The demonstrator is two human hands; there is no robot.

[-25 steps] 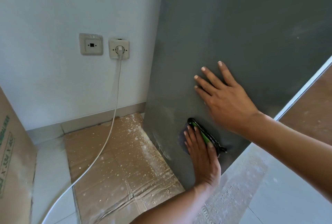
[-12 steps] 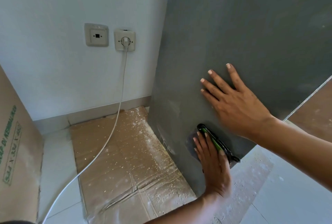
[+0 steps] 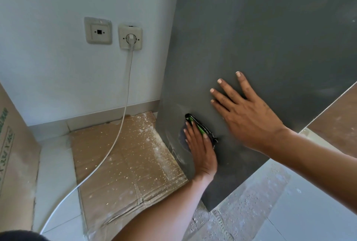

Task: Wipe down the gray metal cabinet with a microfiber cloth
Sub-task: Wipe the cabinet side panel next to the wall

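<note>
Left hand (image 3: 201,150) presses the microfiber cloth (image 3: 201,127), fingers straight, low on the gray cabinet (image 3: 270,28) side, barely shifted since a second ago; right hand (image 3: 249,113) braces flat above. Lower panel wiping continues.

A single wide-angle view comes from a camera worn on the person's head, looking forward and steeply down into a room corner. It sits close to the gray cabinet (image 3: 260,28), whose side panel fills the right and far part of the frame, with both forearms reaching in from the near edge. On the far left stands the white wall (image 3: 58,66) with its sockets (image 3: 130,37); below lies the floor under flattened cardboard (image 3: 125,153). Straight edges bow toward the frame's borders. With only one camera, no second view shares any part of the scene
</note>
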